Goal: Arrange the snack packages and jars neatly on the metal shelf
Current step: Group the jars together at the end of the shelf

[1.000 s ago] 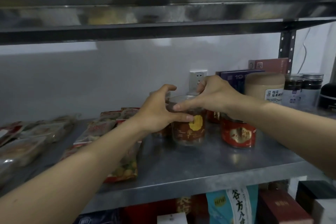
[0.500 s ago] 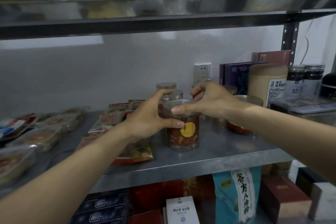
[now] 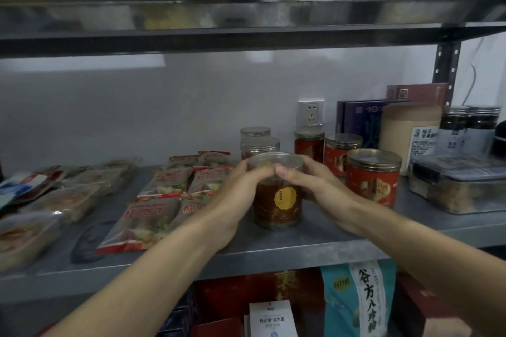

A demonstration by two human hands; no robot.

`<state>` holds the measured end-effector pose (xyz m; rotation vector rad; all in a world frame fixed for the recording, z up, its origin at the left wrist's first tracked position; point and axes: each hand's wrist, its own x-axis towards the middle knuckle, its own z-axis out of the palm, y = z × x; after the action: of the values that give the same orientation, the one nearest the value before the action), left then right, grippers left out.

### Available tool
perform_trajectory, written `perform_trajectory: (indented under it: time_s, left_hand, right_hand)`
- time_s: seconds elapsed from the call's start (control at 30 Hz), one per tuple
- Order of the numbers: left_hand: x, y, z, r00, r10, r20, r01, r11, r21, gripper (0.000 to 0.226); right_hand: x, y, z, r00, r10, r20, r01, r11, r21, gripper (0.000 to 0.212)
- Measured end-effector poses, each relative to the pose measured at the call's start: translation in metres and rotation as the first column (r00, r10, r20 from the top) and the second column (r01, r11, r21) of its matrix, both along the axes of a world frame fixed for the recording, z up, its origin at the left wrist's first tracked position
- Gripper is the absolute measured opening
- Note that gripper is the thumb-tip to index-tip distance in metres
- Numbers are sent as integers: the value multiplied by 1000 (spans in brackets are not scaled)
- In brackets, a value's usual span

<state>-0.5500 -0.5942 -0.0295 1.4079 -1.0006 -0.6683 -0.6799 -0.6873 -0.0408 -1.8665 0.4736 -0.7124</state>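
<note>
Item: one clear plastic jar with dark brown contents and a round yellow label [image 3: 284,197], standing upright on the grey metal shelf [image 3: 301,241], toward its front edge. Holding: my left hand [image 3: 241,189] curls round the jar's left side just under the lid; my right hand [image 3: 315,186] curls round its right side, and the fingertips of both meet across the front. Left of it: flat clear snack packets with red print [image 3: 147,216], lying in rows, the nearest partly under my left wrist. Right of it, just beside my right hand: three red-labelled jars with gold lids [image 3: 373,186], upright. Directly behind: two clear jars with silver lids [image 3: 260,145]. Further right: a tall beige canister [image 3: 408,131] and a clear lidded plastic box [image 3: 460,189]. On the wall behind: a white socket [image 3: 310,113].
</note>
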Motion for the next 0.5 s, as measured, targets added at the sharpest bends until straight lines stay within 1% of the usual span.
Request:
perform_trajectory:
  time_s: [0.03, 0.07, 0.1, 0.2, 0.3, 0.47, 0.5]
  left_hand:
    - [-1, 2, -5, 1000, -29, 6, 29, 999, -16, 26]
    - [-2, 5, -7, 999, -48, 9, 48, 999, -26, 17]
    - [-1, 6, -10, 998, -65, 6, 65, 997, -32, 12]
    - [-3, 9, -8, 995, -102, -17, 101, 994, -35, 9]
    - [-2, 6, -4, 994, -94, -53, 93, 995, -25, 11]
    - [-1, 8, -1, 991, -98, -89, 99, 995, 7, 27]
    - [-2, 7, -1, 990, -103, -97, 104, 995, 3, 27]
  right_hand:
    - [0, -1, 0, 1000, 23, 5, -23, 1000, -1, 66]
    - [-1, -2, 0, 999, 35, 12, -35, 999, 2, 55]
    - [-2, -5, 0, 999, 35, 20, -35, 999, 1, 50]
    - [-4, -12, -2, 1000, 12, 29, -11, 1000, -16, 50]
    - [-4, -15, -5, 998, 19, 53, -18, 1000, -17, 48]
    - [-3, -17, -2, 997, 33, 70, -32, 999, -14, 55]
    - [-3, -18, -2, 998, 27, 63, -26, 1000, -17, 57]
